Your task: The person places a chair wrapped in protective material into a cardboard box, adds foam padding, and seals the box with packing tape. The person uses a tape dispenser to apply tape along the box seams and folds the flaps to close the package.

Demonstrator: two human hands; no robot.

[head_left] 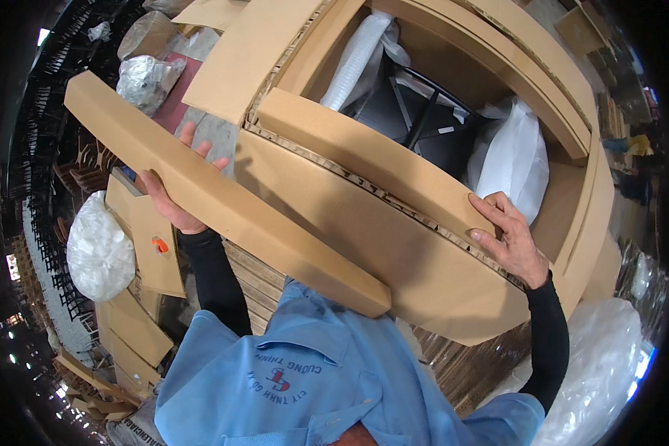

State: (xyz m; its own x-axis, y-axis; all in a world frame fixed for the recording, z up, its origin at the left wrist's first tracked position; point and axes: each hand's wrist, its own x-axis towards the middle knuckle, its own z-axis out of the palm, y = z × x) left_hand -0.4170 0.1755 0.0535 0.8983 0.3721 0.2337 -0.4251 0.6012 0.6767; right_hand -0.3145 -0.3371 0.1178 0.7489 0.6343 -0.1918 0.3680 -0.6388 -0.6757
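Stacked dark chairs and loose cardboard crowd the left side of the workshop floor, where a puffy white bag (100, 245) lies beside a sheet (156, 241) with a small orange thing on it. Closer in, the left hand (172, 209) grasps a bar (223, 197), its thumb laid on the near side and its fingers, well spread, showing past the far side. Partly curled, the right hand (511, 245) rests on a liner (372, 152) along the box's near edge, fingertips on its top face and thumb near the cut rim; whether it grips or merely presses, I cannot tell. Held in front of the blue shirt (297, 379), between the body and the open box (561, 204), the bar slants from upper left to lower right, its long axis running roughly alongside the box's near edge, its lower end overlapping the shirt in view. It is long, plain brown and smooth, with flat faces and crisp edges (any bow in it may be the lens). Inside the box sits a black frame (416, 119) between two white wrapped bundles, one left (353, 67) and one right (513, 156).
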